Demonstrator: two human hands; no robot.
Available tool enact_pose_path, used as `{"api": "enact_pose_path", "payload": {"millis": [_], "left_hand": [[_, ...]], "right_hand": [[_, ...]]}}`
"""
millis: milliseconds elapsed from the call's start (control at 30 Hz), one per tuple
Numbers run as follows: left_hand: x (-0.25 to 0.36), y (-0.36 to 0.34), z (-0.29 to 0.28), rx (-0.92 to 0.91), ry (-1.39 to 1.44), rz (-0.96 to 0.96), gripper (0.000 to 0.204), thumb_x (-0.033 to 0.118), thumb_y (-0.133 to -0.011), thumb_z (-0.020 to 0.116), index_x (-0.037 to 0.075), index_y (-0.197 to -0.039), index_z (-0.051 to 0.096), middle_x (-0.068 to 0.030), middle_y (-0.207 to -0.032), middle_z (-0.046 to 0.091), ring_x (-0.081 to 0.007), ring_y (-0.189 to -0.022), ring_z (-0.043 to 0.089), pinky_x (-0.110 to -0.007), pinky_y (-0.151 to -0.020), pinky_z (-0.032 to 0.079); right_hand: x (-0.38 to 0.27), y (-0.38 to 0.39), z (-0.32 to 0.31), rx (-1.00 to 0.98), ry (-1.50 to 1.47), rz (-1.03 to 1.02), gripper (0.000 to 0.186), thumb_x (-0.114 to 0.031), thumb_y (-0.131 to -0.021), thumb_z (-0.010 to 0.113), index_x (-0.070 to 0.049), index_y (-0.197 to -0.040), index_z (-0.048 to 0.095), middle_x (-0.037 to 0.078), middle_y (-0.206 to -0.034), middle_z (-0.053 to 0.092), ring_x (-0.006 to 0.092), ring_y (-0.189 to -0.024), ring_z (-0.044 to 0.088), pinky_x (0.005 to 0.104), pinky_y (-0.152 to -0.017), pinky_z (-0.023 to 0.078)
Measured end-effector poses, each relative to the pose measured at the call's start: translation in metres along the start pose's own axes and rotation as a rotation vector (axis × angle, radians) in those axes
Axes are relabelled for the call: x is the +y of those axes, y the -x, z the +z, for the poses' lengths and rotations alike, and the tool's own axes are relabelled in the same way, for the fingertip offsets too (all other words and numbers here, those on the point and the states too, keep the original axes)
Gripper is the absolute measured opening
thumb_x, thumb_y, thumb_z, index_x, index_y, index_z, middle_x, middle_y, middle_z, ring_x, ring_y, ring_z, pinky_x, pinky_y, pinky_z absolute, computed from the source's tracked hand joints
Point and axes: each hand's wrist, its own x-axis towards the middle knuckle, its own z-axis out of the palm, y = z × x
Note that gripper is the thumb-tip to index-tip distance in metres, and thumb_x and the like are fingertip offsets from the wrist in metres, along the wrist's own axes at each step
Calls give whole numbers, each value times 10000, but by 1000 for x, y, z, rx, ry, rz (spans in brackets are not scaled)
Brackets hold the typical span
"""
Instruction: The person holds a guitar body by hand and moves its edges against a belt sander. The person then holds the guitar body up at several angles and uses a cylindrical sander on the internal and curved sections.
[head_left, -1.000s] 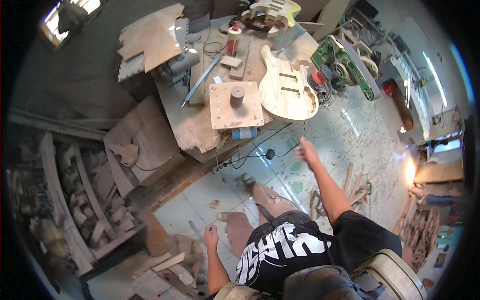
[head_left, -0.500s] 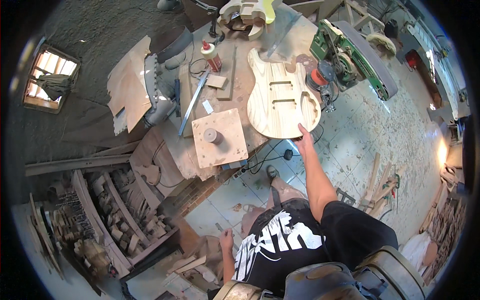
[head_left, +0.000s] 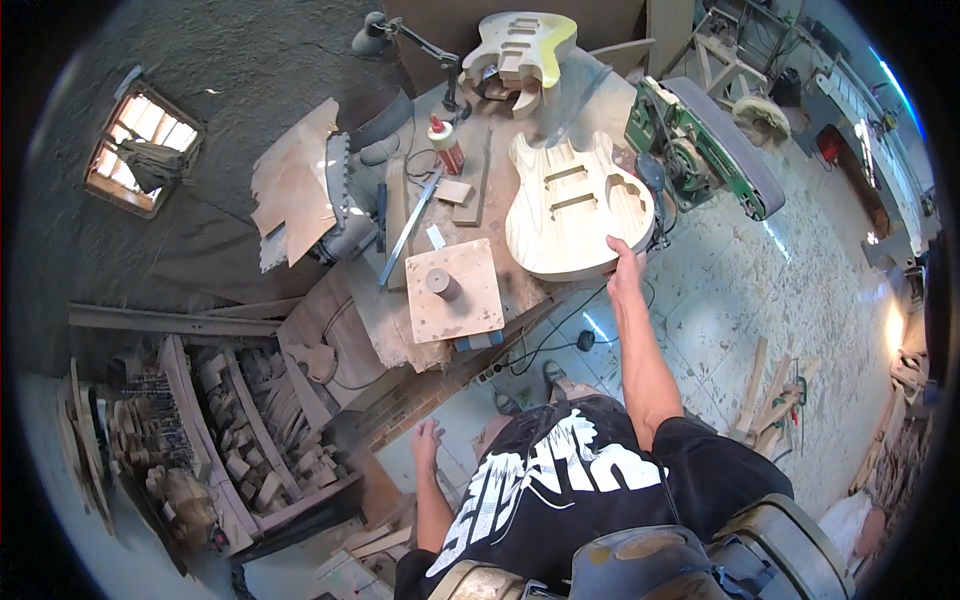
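Note:
My right hand (head_left: 625, 266) grips the near edge of a pale wooden electric guitar body (head_left: 540, 230), thumb on its top face. The body has routed slots and a curved cavity on its right side. It is over the right part of the workbench (head_left: 520, 297); whether it touches the bench I cannot tell. My left hand (head_left: 427, 440) hangs free at my left side, below the bench edge, fingers loosely bent and apart, with nothing seen in it. Left of the guitar body, a square board with a round sanding drum (head_left: 442, 284) sits on the bench.
A green belt sander (head_left: 690, 140) stands right of the bench, an orbital sander (head_left: 650, 172) partly hidden beside the guitar body. A glue bottle (head_left: 446, 146), a steel ruler (head_left: 410, 228) and wood blocks lie left. Another guitar body (head_left: 520, 50) is at the back. A scrap-wood bin (head_left: 265, 440) stands lower left.
The guitar body has tilted and shifted slightly right and toward me in my right hand, covering more of the orbital sander. My left hand has risen and its fingers have loosened. My view has shifted.

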Motion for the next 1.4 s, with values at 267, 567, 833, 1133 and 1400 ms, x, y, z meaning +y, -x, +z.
{"api": "enact_pose_path", "payload": {"millis": [267,567,833,1133,1400], "left_hand": [[76,0,4,84,432,274,327,350,-971,616,25,-1005,630,-76,-878,672,-140,-719,615,-286,-645,492],[200,97,117,-928,375,271,809,645,-1004,280,-43,-1414,386,-196,-1329,561,-234,-1028,641,-365,-879,524],[164,135,125,-613,612,81,407,445,-1045,421,81,-1226,410,-118,-1285,498,-243,-1148,525,-442,-985,455],[118,73,105,-447,432,210,318,242,-1011,545,10,-1168,394,-68,-942,597,-108,-798,571,-284,-664,501],[125,22,81,-533,264,289,360,212,-975,591,-18,-1188,414,-137,-1076,627,-187,-914,641,-337,-765,550]], "right_hand": [[-75,74,-42,-15,135,-110,515,-68,-720,729,64,-1199,593,125,-1111,667,256,-995,660,368,-868,534],[-179,232,-151,-110,-19,-145,594,-216,-923,498,117,-1403,386,243,-1356,539,323,-1201,586,404,-1031,483],[-99,239,-236,-143,2,22,674,-303,-846,540,104,-1372,431,256,-1307,572,364,-1151,610,428,-1020,483],[4,221,-247,-215,-109,263,687,-299,-834,546,83,-1391,420,254,-1301,585,363,-1136,625,430,-1036,476],[50,237,-221,-91,-114,330,666,-270,-816,525,70,-1380,423,244,-1292,581,352,-1150,612,422,-1020,477]]}}
